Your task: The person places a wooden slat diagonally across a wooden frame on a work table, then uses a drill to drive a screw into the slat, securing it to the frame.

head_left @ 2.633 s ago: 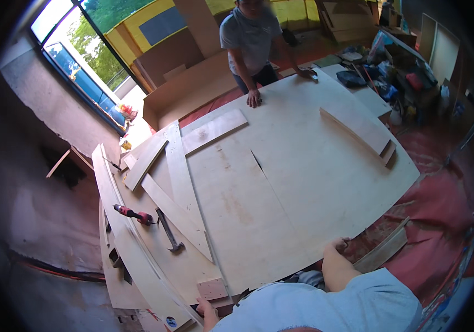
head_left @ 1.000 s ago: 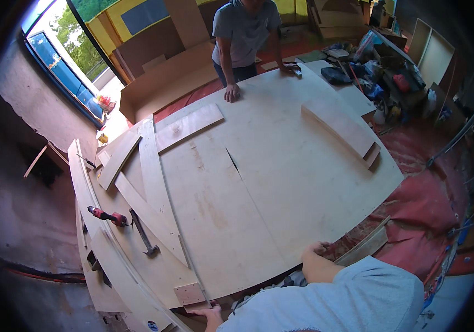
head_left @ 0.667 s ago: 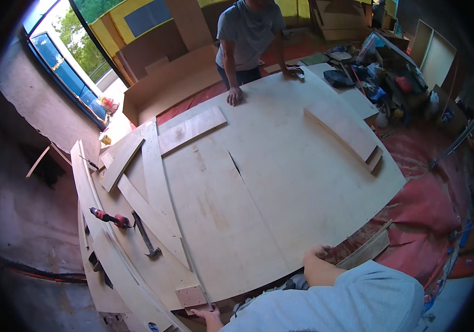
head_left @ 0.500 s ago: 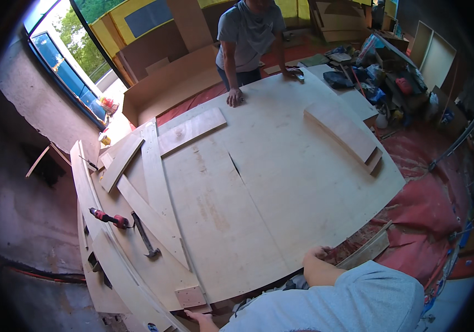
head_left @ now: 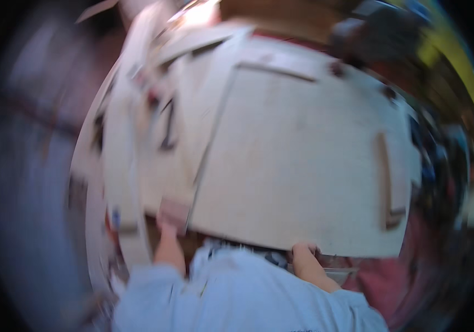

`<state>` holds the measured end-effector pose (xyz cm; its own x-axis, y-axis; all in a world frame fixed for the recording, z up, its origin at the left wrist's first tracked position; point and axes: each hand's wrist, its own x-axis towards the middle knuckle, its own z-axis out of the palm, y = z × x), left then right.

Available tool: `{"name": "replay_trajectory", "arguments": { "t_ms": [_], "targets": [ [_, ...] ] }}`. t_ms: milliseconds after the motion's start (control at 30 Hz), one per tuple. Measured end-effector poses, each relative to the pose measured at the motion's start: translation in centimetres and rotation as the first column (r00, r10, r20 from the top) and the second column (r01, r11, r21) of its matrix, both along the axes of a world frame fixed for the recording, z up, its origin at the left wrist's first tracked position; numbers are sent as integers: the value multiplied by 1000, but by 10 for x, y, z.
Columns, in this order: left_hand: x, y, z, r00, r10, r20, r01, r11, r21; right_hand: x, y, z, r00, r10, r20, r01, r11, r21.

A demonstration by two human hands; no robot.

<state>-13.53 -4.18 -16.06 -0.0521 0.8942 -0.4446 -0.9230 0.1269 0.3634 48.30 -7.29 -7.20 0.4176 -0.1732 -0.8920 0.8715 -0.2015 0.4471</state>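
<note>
A large pale plywood sheet point(head_left: 303, 160) lies flat in front of me. My right hand point(head_left: 306, 249) is at its near edge, fingers curled against the rim. At the sheet's near left corner, my left hand point(head_left: 168, 227) touches the near side of a small plywood piece point(head_left: 175, 211); motion blur smears its fingers. On the left side a hammer point(head_left: 166, 124) rests on the wood. Beyond it lies a red and black power drill point(head_left: 149, 93), also blurred.
Loose boards lie on the sheet, one at the far side point(head_left: 278, 67) and another at the right point(head_left: 396, 177). Long wooden strips point(head_left: 121, 149) run along the left. Across the sheet a co-worker's hand point(head_left: 336, 69) rests near the edge. Red sheeting point(head_left: 380, 282) covers the floor at right.
My view has swung round, so the sheet appears turned and everything is blurred. My left hand has come up to the small plywood piece. My right hand stays at the near edge.
</note>
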Motion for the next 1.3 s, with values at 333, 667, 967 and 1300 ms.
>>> {"name": "replay_trajectory", "arguments": {
  "t_ms": [333, 667, 967, 1300],
  "targets": [
    [-8, -23, -16, 780, 332, -531, -615, 566, -549, -42, -11, 29, 940, 340, 13, -338, 939, -65],
    [14, 6, -44, 829, 25, -559, -446, 634, -632, 12, -26, -21, 712, -684, 157, 464, 627, 625],
    [-4, 8, -32, 778, -229, -586, -434, 479, -763, 7, -64, -85, -176, -977, -120, 218, -157, 963],
    [-26, 13, -43, 764, -326, -557, -445, 359, -820, 7, -56, -121, -325, -928, -181, -47, -175, 983]
  ]
}}
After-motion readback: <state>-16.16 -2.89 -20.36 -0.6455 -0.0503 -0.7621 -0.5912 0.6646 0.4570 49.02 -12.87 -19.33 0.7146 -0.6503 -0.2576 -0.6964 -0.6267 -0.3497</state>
